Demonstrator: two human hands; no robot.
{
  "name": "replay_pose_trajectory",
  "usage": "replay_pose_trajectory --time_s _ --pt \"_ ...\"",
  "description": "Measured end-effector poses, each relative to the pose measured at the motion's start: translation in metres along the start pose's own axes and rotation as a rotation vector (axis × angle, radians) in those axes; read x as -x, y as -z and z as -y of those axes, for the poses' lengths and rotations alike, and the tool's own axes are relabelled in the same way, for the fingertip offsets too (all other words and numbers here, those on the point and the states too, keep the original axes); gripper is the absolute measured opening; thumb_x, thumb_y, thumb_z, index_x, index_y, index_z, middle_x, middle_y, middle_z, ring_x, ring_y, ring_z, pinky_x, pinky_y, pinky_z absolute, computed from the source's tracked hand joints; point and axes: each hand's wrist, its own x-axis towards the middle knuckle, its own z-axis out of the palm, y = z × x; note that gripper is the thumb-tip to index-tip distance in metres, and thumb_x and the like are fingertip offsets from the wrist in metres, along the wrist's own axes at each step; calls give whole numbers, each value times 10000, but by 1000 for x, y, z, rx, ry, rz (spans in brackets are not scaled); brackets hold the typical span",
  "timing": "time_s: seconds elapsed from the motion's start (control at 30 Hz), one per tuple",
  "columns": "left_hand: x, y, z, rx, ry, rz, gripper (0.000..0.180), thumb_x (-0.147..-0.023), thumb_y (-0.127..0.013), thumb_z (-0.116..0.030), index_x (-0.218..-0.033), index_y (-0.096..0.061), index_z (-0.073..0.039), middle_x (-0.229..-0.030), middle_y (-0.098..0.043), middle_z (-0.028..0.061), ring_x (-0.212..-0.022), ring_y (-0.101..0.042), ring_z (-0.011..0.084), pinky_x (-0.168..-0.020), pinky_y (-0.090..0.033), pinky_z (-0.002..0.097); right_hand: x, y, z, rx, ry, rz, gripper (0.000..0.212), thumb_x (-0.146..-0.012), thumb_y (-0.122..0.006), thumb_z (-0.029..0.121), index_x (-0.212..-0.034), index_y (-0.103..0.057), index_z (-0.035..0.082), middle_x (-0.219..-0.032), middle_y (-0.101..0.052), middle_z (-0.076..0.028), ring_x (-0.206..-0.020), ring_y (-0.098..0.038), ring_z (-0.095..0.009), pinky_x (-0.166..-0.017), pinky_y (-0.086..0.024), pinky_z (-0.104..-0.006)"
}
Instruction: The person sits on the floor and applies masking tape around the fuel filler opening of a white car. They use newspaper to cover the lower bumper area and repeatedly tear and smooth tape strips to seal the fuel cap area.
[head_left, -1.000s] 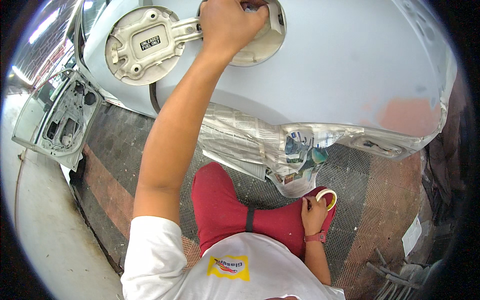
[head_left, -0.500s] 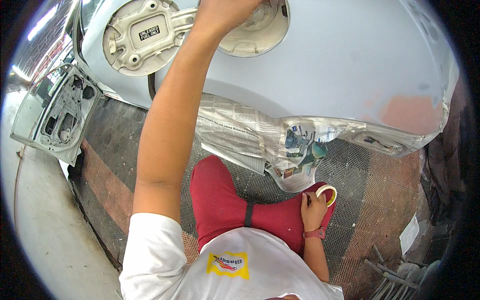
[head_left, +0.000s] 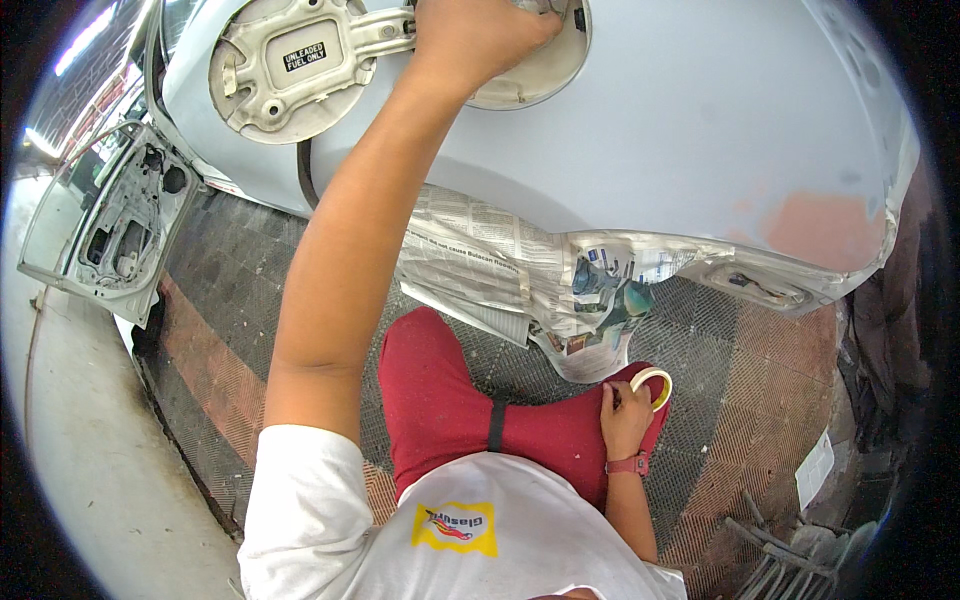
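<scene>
My left hand reaches up into the round fuel filler recess of a grey-primed car body panel. Its fingers are curled; the upper edge of the picture cuts part of the hand off, and whatever they grip is hidden. Left of the hand, the fuel flap hangs open on its hinge arm, its pale inner side showing. My right hand rests on my right knee, closed on a roll of masking tape.
Newspaper sheets cover the wheel area below the panel. A stripped car door stands at the far left, near a pale wall. Dark and reddish mats lie on the floor. Grey bars stick up at lower right.
My left hand has shifted slightly right within the recess, with its fingers showing more on the right side. My right hand and the tape have stayed put.
</scene>
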Motion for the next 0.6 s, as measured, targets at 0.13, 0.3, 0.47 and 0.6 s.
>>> replay_pose_trajectory --time_s 0.13,0.3,0.47,0.6 --pt "5 -5 -3 -31 -76 -49 341 -776 -868 -206 -1049 -801 -12 -996 -804 210 -985 -768 404 -911 -583 502 -1 1 2 8 0 -7 235 -993 -802 290 -997 -816 55 -914 -684 -217 -926 -666 -431 -784 -528 -570" --pt "7 -13 1 -139 -158 -130 320 -767 -873 -188 -1037 -757 -63 -1001 -754 154 -1016 -698 381 -919 -496 529 -1 1 2 -2 4 -17 227 -989 -805 279 -992 -815 52 -924 -692 -216 -930 -670 -436 -795 -533 -569" --pt "11 -17 6 -143 -277 -189 248 -798 -800 -75 -1041 -749 -81 -1002 -747 124 -984 -680 352 -918 -477 498 -1 -2 -1 -15 44 -48 214 -979 -821 251 -1009 -816 39 -897 -660 -189 -890 -655 -403 -773 -508 -546" --pt "13 -18 9 -103 -357 -142 243 -802 -746 17 -1022 -749 -85 -947 -768 91 -948 -678 330 -924 -465 470 -2 -3 -2 -8 46 -38 214 -978 -820 250 -989 -809 36 -869 -656 -179 -881 -650 -396 -771 -507 -544"
